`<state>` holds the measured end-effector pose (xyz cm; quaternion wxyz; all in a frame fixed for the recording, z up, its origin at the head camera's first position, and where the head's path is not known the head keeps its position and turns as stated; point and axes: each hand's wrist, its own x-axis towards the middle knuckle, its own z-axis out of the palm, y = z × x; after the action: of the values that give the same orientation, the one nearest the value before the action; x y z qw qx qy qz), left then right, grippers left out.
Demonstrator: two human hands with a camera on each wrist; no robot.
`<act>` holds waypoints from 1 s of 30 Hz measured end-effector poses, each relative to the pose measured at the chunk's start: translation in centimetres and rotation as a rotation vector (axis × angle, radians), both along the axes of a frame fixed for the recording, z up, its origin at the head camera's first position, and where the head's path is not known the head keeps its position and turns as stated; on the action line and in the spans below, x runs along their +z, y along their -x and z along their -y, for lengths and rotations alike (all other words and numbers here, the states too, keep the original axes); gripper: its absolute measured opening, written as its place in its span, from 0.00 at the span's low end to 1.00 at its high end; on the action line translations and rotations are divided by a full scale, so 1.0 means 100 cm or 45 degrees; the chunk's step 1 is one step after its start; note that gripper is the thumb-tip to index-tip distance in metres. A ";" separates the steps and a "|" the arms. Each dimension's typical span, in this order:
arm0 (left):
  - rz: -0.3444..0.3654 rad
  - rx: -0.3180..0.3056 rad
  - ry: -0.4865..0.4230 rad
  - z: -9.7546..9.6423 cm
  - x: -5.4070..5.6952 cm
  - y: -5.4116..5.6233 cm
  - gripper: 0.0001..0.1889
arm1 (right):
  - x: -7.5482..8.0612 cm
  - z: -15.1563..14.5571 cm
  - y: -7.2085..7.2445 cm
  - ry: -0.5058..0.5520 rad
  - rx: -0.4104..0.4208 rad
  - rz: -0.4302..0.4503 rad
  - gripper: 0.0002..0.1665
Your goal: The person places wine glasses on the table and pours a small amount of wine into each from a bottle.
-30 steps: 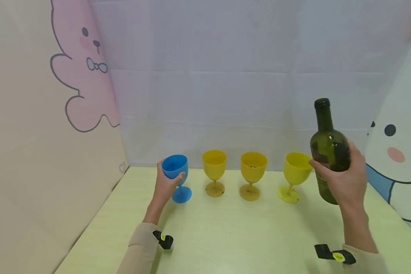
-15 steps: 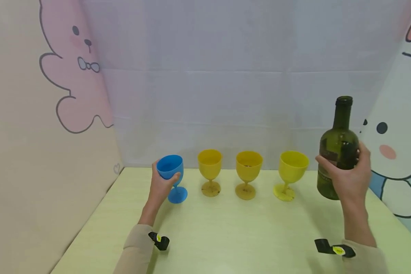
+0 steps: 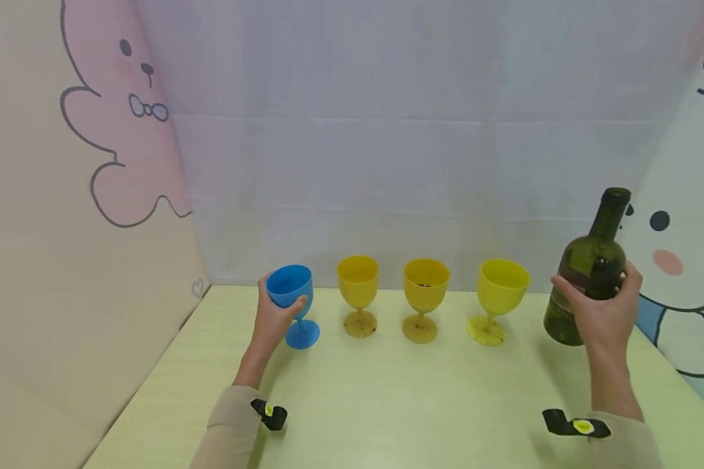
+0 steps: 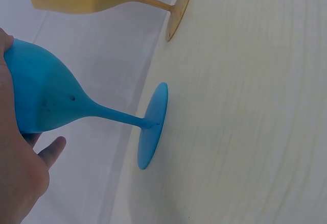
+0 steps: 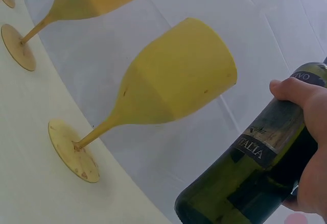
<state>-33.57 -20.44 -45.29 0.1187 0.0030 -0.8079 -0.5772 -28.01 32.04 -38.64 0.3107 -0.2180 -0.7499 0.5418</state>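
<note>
My left hand [image 3: 274, 316] grips the bowl of a blue goblet [image 3: 290, 286] at the left end of a row, with the goblet's foot at the tabletop. A dark green wine bottle [image 3: 589, 260] is held round its body by my right hand [image 3: 607, 312], its neck leaning to the right. In the right wrist view the bottle's label [image 5: 258, 145] shows, and its base looks raised off the table. Closest to the bottle stands a bright yellow goblet [image 3: 501, 290], apart from it. Two darker yellow goblets [image 3: 358, 283] stand upright between it and the blue one.
The row stands near the back edge of a pale wooden table [image 3: 375, 404]. Behind it hangs a plain light cloth [image 3: 340, 163]. Side panels with a pink bear drawing [image 3: 132, 130] and a white animal drawing [image 3: 680, 195] close in the left and right.
My right hand has carried the bottle rightward, away from the bright yellow goblet, and the bottle's neck now tips to the right. My left hand stays on the blue goblet.
</note>
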 end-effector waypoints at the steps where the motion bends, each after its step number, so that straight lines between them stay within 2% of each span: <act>1: 0.000 -0.001 -0.003 0.000 0.000 -0.001 0.46 | -0.002 -0.002 0.001 0.013 -0.006 0.002 0.56; 9: -0.008 -0.010 -0.008 -0.001 0.001 -0.001 0.46 | -0.018 -0.009 0.009 0.055 -0.013 0.000 0.57; 21: -0.012 -0.011 -0.005 0.001 -0.001 -0.001 0.46 | -0.035 -0.013 0.014 0.097 -0.013 0.024 0.57; 30: -0.025 -0.023 0.001 0.000 0.002 -0.003 0.46 | -0.047 -0.016 0.015 0.113 -0.023 0.049 0.58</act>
<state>-33.24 -20.43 -45.09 0.1215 -0.0101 -0.8069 -0.5780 -29.56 33.61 -43.35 0.2913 -0.2488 -0.7288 0.5675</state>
